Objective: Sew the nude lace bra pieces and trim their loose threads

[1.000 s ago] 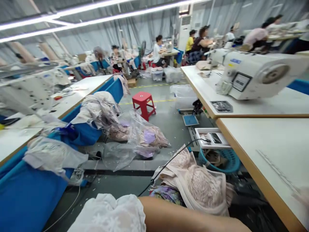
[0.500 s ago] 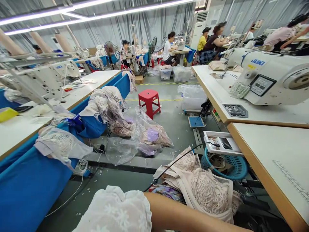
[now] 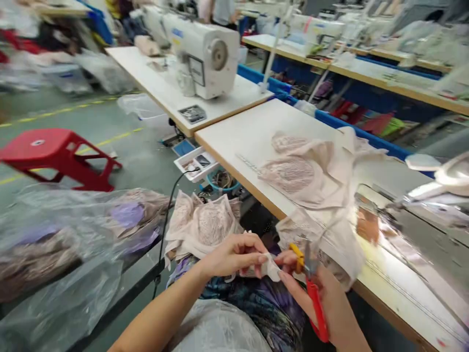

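Low in the view, my left hand (image 3: 234, 254) pinches a small piece of pale pink fabric (image 3: 269, 268) between thumb and fingers. Facing it, my right hand (image 3: 322, 298) also touches that piece and grips red-handled thread snips (image 3: 315, 298) with a yellow part at the top. More pale lace fabric (image 3: 330, 244) hangs from the table edge just behind my right hand. A lace garment (image 3: 308, 171) lies spread on the white table (image 3: 242, 137). Dark patterned cloth (image 3: 252, 303) covers my lap below both hands.
A pile of lace garments (image 3: 201, 225) sits left of my hands, with a black cable (image 3: 164, 230) running past it. Clear plastic bags of fabric (image 3: 73, 234) lie on the floor beside a red stool (image 3: 54, 156). A white sewing machine (image 3: 198, 54) stands on the far table.
The view has swung right and down, from the aisle to the table. Both hands, unseen before, are now in view holding the fabric piece and the snips.
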The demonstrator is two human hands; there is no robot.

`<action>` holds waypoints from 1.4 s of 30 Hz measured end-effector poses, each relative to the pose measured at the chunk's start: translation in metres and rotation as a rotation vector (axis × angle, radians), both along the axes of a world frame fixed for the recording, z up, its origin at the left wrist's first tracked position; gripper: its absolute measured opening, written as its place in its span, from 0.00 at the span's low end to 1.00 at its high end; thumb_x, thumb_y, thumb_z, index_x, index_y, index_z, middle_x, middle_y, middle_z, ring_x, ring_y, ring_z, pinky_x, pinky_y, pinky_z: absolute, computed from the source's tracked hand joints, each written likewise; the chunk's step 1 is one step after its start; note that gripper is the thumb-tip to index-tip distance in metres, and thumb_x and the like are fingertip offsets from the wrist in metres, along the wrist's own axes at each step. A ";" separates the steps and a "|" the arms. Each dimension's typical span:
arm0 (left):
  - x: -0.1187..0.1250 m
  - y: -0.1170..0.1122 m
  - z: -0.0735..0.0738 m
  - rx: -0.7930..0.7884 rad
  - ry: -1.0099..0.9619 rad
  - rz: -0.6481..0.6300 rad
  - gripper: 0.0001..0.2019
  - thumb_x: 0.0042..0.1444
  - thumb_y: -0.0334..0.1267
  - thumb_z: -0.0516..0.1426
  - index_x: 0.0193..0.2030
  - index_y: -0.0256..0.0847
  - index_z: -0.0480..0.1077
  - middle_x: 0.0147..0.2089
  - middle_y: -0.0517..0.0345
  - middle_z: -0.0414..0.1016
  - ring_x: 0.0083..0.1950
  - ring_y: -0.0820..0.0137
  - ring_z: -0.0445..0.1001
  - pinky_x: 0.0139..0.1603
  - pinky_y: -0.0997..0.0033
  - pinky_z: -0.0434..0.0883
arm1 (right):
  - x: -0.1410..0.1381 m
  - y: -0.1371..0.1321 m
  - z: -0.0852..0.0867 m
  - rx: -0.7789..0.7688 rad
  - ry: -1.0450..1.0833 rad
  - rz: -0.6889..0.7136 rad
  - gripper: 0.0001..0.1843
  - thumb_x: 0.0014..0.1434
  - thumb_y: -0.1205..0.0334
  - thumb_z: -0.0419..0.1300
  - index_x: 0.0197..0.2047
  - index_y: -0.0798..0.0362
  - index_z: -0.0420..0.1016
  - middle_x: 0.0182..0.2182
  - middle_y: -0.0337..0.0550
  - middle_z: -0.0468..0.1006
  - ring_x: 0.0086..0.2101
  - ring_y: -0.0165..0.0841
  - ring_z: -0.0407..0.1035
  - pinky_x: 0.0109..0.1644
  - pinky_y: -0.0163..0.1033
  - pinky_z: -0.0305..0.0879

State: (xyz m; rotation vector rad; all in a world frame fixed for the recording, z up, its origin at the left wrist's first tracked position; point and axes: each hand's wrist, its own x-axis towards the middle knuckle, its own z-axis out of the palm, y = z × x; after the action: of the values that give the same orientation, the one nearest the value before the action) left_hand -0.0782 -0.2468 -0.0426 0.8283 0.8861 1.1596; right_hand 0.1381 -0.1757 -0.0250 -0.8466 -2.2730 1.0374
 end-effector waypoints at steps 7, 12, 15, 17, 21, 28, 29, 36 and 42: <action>0.008 0.003 0.010 0.001 0.108 -0.004 0.22 0.56 0.56 0.63 0.33 0.35 0.72 0.29 0.57 0.71 0.25 0.76 0.71 0.19 0.81 0.59 | -0.005 -0.004 0.012 -0.083 -0.046 -0.046 0.05 0.64 0.58 0.58 0.39 0.49 0.66 0.32 0.40 0.75 0.30 0.33 0.70 0.33 0.36 0.72; 0.010 0.006 0.007 -0.012 0.071 -0.002 0.23 0.54 0.57 0.65 0.33 0.34 0.72 0.28 0.58 0.71 0.21 0.80 0.65 0.19 0.80 0.55 | -0.002 -0.005 0.018 0.023 -0.040 -0.037 0.02 0.64 0.62 0.55 0.41 0.49 0.65 0.32 0.41 0.74 0.31 0.32 0.70 0.34 0.33 0.70; 0.012 0.006 0.002 -0.040 0.006 -0.017 0.22 0.50 0.54 0.68 0.33 0.34 0.72 0.27 0.60 0.70 0.22 0.79 0.67 0.21 0.80 0.57 | 0.001 -0.002 0.026 0.022 -0.082 -0.003 0.04 0.65 0.58 0.55 0.40 0.49 0.65 0.31 0.39 0.73 0.29 0.31 0.69 0.33 0.33 0.70; 0.012 0.006 0.000 -0.059 -0.032 -0.013 0.22 0.48 0.53 0.70 0.32 0.34 0.73 0.29 0.60 0.70 0.24 0.78 0.70 0.24 0.80 0.61 | 0.006 0.003 0.034 0.031 -0.184 0.045 0.10 0.65 0.51 0.57 0.38 0.49 0.65 0.29 0.39 0.72 0.27 0.32 0.68 0.30 0.34 0.68; 0.011 0.004 -0.001 -0.096 -0.036 -0.017 0.22 0.47 0.52 0.70 0.31 0.33 0.74 0.29 0.60 0.69 0.23 0.79 0.69 0.24 0.79 0.63 | 0.017 0.019 0.052 0.115 -0.462 0.109 0.18 0.59 0.42 0.62 0.32 0.48 0.66 0.28 0.40 0.74 0.25 0.34 0.68 0.25 0.37 0.64; 0.015 0.006 0.008 -0.135 -0.012 -0.041 0.24 0.43 0.54 0.71 0.29 0.33 0.72 0.27 0.63 0.67 0.21 0.82 0.62 0.21 0.81 0.60 | 0.019 0.031 0.064 0.331 -0.596 0.169 0.24 0.53 0.38 0.64 0.24 0.47 0.62 0.22 0.38 0.72 0.20 0.32 0.64 0.21 0.37 0.56; 0.016 0.005 0.009 -0.139 -0.010 -0.042 0.24 0.42 0.55 0.71 0.28 0.33 0.72 0.26 0.63 0.66 0.21 0.82 0.62 0.20 0.81 0.60 | 0.018 0.030 0.064 0.360 -0.584 0.177 0.24 0.55 0.38 0.63 0.24 0.47 0.62 0.22 0.38 0.72 0.20 0.32 0.64 0.21 0.37 0.55; 0.016 0.000 0.013 -0.174 0.013 -0.047 0.24 0.42 0.53 0.72 0.28 0.33 0.72 0.24 0.64 0.65 0.19 0.83 0.60 0.18 0.82 0.58 | 0.019 0.027 0.060 0.591 -0.541 0.210 0.21 0.63 0.46 0.56 0.24 0.49 0.64 0.20 0.40 0.73 0.20 0.33 0.67 0.23 0.37 0.55; 0.015 -0.002 0.011 -0.178 0.051 -0.018 0.24 0.46 0.54 0.70 0.28 0.33 0.71 0.24 0.63 0.67 0.19 0.83 0.61 0.19 0.82 0.60 | 0.035 0.032 0.050 0.522 -0.519 0.188 0.23 0.65 0.49 0.55 0.20 0.49 0.62 0.14 0.37 0.67 0.15 0.30 0.62 0.20 0.36 0.50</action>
State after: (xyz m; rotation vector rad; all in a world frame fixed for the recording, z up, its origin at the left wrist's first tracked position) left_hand -0.0634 -0.2490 -0.0316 0.7213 1.0065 1.0317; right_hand 0.1735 -0.1440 0.0249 -0.7405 -2.9093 0.2566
